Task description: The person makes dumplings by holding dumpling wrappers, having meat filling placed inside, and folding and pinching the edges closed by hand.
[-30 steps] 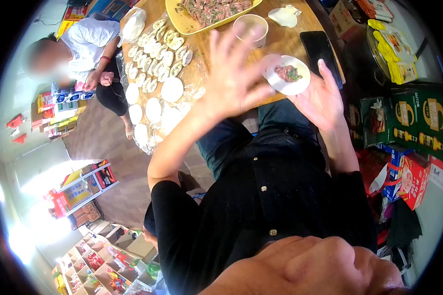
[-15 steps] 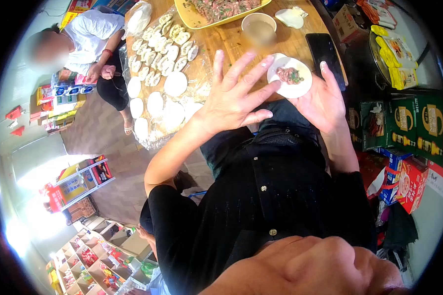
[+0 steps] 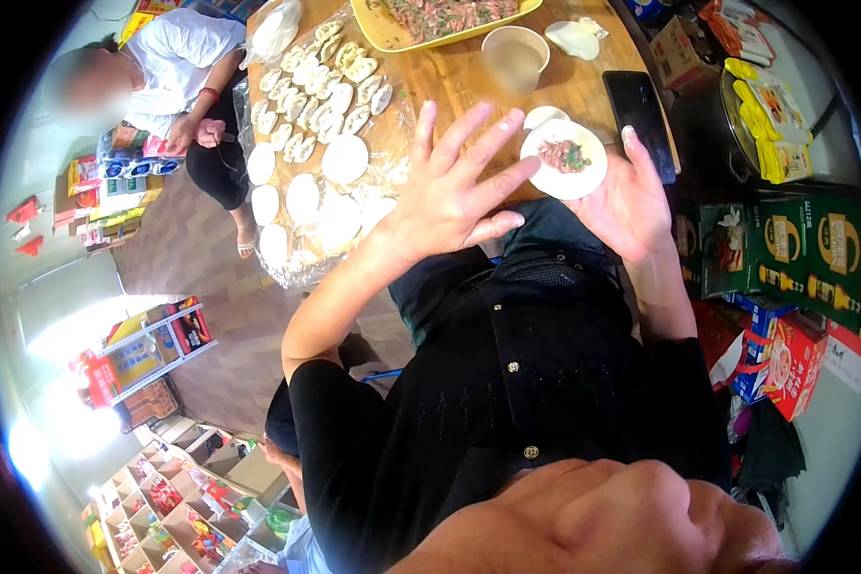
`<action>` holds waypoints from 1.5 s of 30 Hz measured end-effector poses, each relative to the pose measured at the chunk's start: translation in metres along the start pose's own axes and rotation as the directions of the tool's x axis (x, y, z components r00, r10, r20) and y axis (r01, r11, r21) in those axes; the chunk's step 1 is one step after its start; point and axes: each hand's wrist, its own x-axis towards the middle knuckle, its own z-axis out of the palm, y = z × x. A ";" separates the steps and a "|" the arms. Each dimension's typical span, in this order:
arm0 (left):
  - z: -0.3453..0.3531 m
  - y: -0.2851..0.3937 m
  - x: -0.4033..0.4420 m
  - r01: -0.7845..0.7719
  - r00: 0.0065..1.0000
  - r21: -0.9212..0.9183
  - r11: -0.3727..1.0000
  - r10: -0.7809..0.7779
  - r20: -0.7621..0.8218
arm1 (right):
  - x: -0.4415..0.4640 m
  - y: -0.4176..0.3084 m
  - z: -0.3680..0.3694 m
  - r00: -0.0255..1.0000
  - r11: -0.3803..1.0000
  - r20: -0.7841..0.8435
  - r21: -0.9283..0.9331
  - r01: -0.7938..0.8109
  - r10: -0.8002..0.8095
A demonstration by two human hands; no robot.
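Observation:
My right hand (image 3: 629,203) is palm up and supports a round dumpling wrapper (image 3: 591,174) on its fingers, the thumb standing off to the side. A small mound of meat filling (image 3: 563,156) with green bits lies in the wrapper's middle. My left hand (image 3: 464,182) is spread, back upward, with nothing in it; one fingertip reaches the wrapper's left edge, and I cannot tell if it touches. Another pale wrapper edge (image 3: 543,116) shows just behind. Flat wrappers (image 3: 344,159) and several folded dumplings (image 3: 308,113) lie on plastic film at the table's left.
A yellow tray (image 3: 373,36) of meat filling stands at the wooden table's (image 3: 440,72) far side. Near it are a bowl (image 3: 515,57), more wrappers (image 3: 574,40) and a black phone (image 3: 636,120). A seated person (image 3: 177,81) is at the left; boxes (image 3: 784,244) stand right.
The view has shifted slightly, so the table things sit a little further right. Both hands keep nearly the same pose, and the wrapper with filling stays on my right hand.

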 end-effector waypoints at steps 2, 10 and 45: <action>0.001 -0.001 -0.003 -0.029 1.000 -0.033 0.999 0.029 0.005 | 0.001 0.001 0.002 0.999 1.000 -0.049 0.000 0.022 -0.022; 0.023 0.006 0.002 -0.200 0.951 0.037 0.979 0.203 -0.232 | 0.008 0.004 -0.009 0.998 0.998 0.035 -0.004 -0.057 0.057; -0.002 0.038 0.016 -0.275 0.916 0.128 0.953 0.300 -0.267 | -0.022 0.015 0.009 0.992 0.995 0.128 -0.096 0.011 0.001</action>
